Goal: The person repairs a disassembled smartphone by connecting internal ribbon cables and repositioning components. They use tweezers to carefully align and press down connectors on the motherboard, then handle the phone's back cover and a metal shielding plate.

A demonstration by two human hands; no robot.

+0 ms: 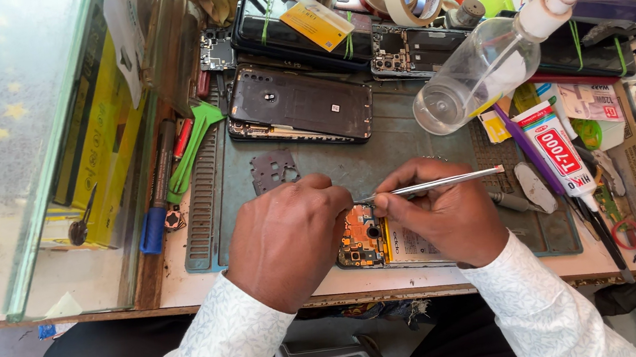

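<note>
Head view shows the left hand (286, 237) curled over the opened phone with its orange circuit board exposed (361, 240), pressing it to the grey-green work mat (404, 141) at the bench's near edge. Beside it the right hand (443, 211) pinches slim metal tweezers (435, 183), tips down at the board. A clear plastic bottle (477, 69) lies behind.
</note>
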